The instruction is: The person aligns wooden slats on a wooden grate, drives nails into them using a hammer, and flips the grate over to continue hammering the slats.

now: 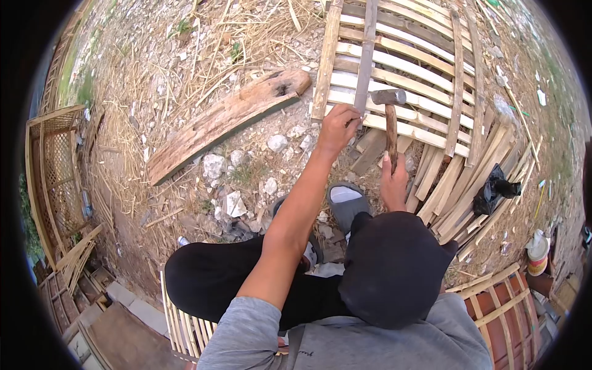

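My left hand (pixel 340 127) is closed in a pinch at the lower end of a grey upright slat on the wooden slatted frame (pixel 459 74). What its fingertips hold is too small to make out. My right hand (pixel 394 179) grips the wooden handle of a hammer (pixel 391 120). The hammer's metal head is up, over the frame's lower slats, to the right of my left hand. The frame lies on the ground in front of me, with pale crosswise slats under several uprights.
A thick wooden beam (pixel 228 123) lies to the left on stony, straw-covered ground. Loose slats (pixel 456 188) are piled at the right, with a black plastic bag (pixel 495 190) on them. A bucket (pixel 538 254) stands farther right. Lattice crates (pixel 58 179) are at the far left.
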The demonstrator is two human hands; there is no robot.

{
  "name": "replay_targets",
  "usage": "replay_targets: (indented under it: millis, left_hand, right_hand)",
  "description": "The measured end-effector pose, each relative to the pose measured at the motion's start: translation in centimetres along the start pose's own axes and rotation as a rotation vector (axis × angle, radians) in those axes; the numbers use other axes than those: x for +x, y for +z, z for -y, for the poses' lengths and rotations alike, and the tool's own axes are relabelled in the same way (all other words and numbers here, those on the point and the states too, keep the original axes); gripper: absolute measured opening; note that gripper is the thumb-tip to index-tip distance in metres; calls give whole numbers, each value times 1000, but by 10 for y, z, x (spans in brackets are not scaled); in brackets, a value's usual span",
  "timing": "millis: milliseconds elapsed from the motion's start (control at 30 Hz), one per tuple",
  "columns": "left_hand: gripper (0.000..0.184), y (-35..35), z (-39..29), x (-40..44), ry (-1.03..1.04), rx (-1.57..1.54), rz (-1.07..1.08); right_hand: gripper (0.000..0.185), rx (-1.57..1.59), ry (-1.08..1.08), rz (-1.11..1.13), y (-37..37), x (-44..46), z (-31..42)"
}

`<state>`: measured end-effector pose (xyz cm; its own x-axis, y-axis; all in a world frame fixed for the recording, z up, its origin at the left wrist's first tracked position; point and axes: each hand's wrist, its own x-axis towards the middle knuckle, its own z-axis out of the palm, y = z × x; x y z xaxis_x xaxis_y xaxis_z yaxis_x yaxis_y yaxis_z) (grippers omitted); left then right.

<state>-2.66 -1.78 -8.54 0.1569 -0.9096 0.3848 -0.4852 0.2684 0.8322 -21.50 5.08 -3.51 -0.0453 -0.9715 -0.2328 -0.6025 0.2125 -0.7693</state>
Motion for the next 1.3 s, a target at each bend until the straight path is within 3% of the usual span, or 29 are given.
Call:
replay_targets:
  millis: [367,633,733,833,933,1033,1133,1300]
  left_hand:
    - [16,-2,-5,2,9,23,24]
    - [39,-13,-17,6,-16,88,160]
    - [34,-24,-39,8,0,46,131]
    - [32,-32,-41,17,98,113,117]
    - [41,-29,-22,39,206,438,108]
    - [45,-21,-9,53,18,679,-32]
    - [59,-17,-3,53,-60,765,180]
    - [72,-20,-7,54,-104,834,317]
  right_hand:
    - [34,-109,-18,58,27,31,-33]
    - [32,-87,-45,39,26,31,-32]
    - [30,-47,-32,38,25,30,-27]
    - [29,-62,-41,28,25,30,-28]
    - [28,-43,-26,40,27,30,-28]
    - [29,-44,-26,39,26,30,-27]
    - [31,-57,-29,36,28,32,-33]
    - [33,-47,-9,46,28,31,-28]
